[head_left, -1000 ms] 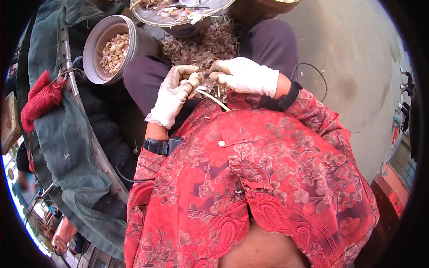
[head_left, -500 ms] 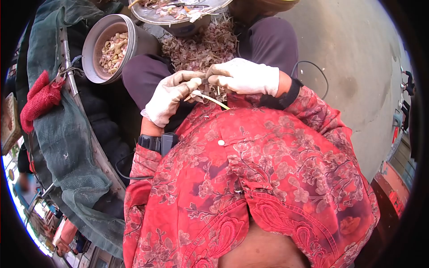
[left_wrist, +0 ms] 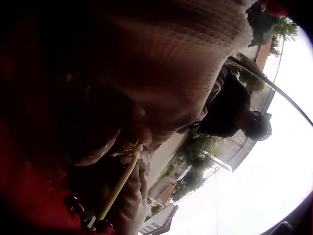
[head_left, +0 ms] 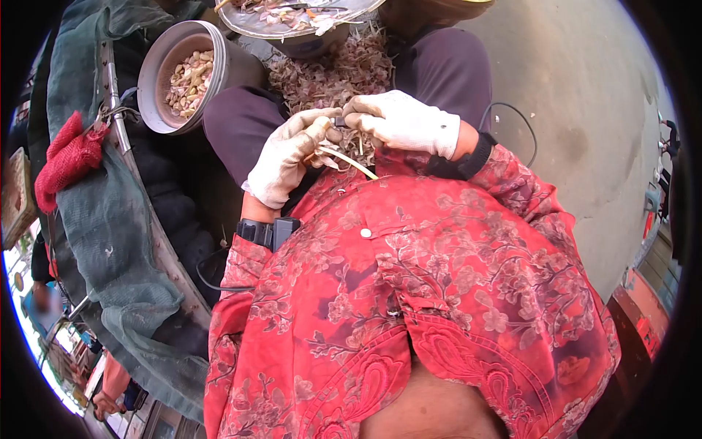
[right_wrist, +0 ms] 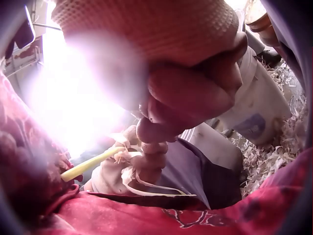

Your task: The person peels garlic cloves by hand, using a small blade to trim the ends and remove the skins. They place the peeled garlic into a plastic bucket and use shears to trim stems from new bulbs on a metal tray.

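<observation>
In the head view my gloved left hand [head_left: 281, 164] grips garlic by its base, a pale stalk [head_left: 349, 162] slanting from it toward the red shirt. My gloved right hand [head_left: 409, 126] meets it from the other side, fingers curled and pinching at the garlic. A small dark piece [head_left: 338, 122] shows between the fingertips. The right wrist view has the yellowish stalk [right_wrist: 93, 164] and loose papery skin [right_wrist: 128, 176] hanging at the left hand's fingers. Most of the garlic is hidden by the fingers.
A grey bucket [head_left: 150, 80] with peeled cloves [head_left: 191, 84] stands at the left knee. Ahead, a round tray [head_left: 256, 28] holds skins and scraps. Dry peelings [head_left: 322, 77] cover the ground between the legs. Green netting [head_left: 131, 256] over a rail and a red mesh bag [head_left: 69, 157] are at left.
The left hand's fingers have straightened somewhat and shifted at the garlic, and the dark piece has come into sight between the fingertips. Both hands stay close together; the stalk keeps its slant.
</observation>
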